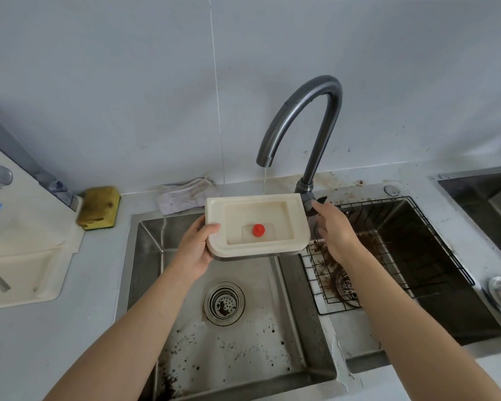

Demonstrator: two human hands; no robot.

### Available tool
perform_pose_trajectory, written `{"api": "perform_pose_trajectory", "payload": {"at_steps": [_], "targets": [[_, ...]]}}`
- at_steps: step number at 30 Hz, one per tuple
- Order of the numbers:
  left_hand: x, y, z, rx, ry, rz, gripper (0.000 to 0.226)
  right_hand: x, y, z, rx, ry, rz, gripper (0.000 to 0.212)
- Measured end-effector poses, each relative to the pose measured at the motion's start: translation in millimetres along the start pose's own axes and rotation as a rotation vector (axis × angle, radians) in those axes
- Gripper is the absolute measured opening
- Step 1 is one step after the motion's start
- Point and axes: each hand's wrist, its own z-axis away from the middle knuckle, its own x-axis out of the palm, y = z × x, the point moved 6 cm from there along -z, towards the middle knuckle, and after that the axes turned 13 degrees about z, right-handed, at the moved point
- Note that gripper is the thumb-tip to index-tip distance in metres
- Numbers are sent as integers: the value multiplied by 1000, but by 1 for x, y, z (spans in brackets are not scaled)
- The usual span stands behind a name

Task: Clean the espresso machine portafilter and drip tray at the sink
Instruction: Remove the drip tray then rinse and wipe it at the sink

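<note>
A cream plastic drip tray [256, 224] with a red float button [258, 230] hangs over the left sink basin [237, 328], under the grey gooseneck faucet [307, 120]. A thin stream of water [263, 180] falls onto the tray's far edge. My left hand [198, 247] grips the tray's left near corner. My right hand [334, 230] is just right of the tray, near the faucet base and handle; whether it touches the tray or the handle I cannot tell. No portafilter is visible.
Coffee grounds speckle the left basin around its drain [224, 303]. A black wire rack [388, 256] with grounds sits in the right basin. A yellow sponge [99, 208] and a stained cloth [188, 195] lie behind the sink. A cream machine [21, 244] stands at left.
</note>
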Motion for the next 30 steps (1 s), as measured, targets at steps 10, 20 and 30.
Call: {"api": "perform_pose_trajectory", "payload": {"at_steps": [10,20,30], "targets": [[-4,2,2,0,15,2,31,25,-8,-11,57,-126,-98,85],[-4,7,-1,6,10,19,37,35,-20,-21,41,-137,-118,84],[-11,13,7,4,4,44,41,36,-16,-17,29,-94,149,96]]}}
